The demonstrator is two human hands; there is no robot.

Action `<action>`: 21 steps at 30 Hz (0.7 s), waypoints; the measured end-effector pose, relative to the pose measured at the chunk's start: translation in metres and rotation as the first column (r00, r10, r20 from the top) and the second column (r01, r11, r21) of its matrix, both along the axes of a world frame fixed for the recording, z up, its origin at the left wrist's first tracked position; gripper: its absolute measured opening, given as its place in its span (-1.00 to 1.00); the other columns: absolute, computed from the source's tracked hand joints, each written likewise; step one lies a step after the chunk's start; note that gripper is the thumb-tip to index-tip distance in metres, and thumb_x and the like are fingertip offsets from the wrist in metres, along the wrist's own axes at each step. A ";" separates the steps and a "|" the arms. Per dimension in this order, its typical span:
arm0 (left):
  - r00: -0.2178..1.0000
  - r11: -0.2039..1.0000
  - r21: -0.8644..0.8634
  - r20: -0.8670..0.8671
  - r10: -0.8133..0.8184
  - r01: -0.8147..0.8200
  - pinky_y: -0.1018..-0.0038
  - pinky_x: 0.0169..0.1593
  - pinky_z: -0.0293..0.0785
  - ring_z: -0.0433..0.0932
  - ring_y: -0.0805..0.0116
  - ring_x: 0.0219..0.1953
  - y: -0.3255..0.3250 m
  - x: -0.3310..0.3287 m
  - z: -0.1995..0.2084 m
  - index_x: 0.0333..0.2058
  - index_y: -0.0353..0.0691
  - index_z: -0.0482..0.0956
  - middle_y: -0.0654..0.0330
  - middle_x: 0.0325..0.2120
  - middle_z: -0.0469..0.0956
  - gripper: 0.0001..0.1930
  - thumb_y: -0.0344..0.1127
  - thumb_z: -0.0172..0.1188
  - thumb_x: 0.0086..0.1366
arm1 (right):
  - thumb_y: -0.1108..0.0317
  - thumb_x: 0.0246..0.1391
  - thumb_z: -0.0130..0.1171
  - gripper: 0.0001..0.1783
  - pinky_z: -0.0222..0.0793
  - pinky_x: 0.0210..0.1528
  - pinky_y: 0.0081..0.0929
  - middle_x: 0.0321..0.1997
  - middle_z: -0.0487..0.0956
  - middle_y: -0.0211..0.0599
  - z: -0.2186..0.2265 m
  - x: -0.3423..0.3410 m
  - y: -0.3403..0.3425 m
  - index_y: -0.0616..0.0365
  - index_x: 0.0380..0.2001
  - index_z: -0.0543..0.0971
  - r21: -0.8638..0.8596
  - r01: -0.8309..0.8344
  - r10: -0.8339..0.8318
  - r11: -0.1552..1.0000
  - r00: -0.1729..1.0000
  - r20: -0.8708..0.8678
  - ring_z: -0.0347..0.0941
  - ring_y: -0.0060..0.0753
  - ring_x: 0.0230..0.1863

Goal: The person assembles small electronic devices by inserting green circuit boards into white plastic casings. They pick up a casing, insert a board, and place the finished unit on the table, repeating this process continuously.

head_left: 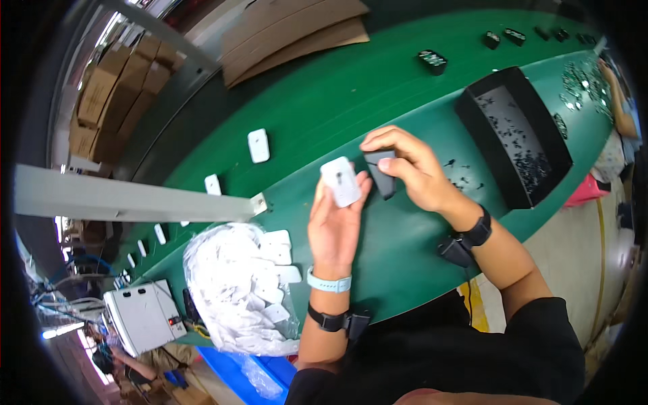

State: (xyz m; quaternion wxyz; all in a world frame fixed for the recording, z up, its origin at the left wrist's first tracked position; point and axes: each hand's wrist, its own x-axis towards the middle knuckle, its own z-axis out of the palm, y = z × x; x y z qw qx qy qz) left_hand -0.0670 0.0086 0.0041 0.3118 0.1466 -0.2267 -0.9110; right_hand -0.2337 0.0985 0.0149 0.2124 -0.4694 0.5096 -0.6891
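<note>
My left hand (332, 223) lies palm up over the green table and holds a small white plastic housing (341, 180) on its fingers. Just to its right, my right hand (412, 169) grips a dark grey rectangular part (381, 172), which stands close beside the white housing. Both wrists wear black straps; the left one also has a pale blue band.
A clear bag of white housings (236, 290) lies at my left. A black tray with small dark parts (516, 131) sits at right. White housings (258, 146) and black parts (432, 61) ride the green belt. Cardboard sheets (290, 34) lie beyond. Another person's arm (621, 101) works far right.
</note>
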 end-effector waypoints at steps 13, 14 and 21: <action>0.981 0.985 -0.140 0.180 -0.072 0.098 0.24 0.33 0.35 0.41 0.24 0.26 0.020 -0.012 -0.006 0.33 -0.35 0.25 0.06 0.22 0.41 -0.51 -0.38 0.01 0.48 | 0.50 0.13 0.19 -0.73 0.47 -0.02 -0.39 -0.04 0.52 -0.08 0.000 0.009 0.007 0.29 -0.09 0.52 0.111 0.073 -0.048 0.991 0.975 -0.215 0.52 -0.22 -0.07; 0.980 0.986 -0.137 0.185 -0.072 0.099 0.23 0.32 0.36 0.42 0.23 0.25 0.020 -0.012 -0.006 0.33 -0.35 0.25 0.06 0.21 0.42 -0.51 -0.39 0.01 0.48 | 0.50 0.13 0.19 -0.74 0.47 -0.02 -0.38 -0.04 0.53 -0.08 0.000 0.009 0.007 0.29 -0.09 0.52 0.120 0.068 -0.041 0.990 0.976 -0.214 0.52 -0.21 -0.07; 0.975 0.984 -0.133 0.206 -0.087 0.116 0.21 0.30 0.39 0.48 0.24 0.19 0.018 -0.010 -0.005 0.31 -0.35 0.28 0.06 0.12 0.50 -0.53 -0.42 0.03 0.47 | 0.51 0.13 0.19 -0.74 0.46 -0.02 -0.39 0.00 0.51 -0.10 0.004 0.008 0.006 0.28 -0.09 0.51 0.156 0.042 0.005 0.987 0.957 -0.291 0.52 -0.22 -0.06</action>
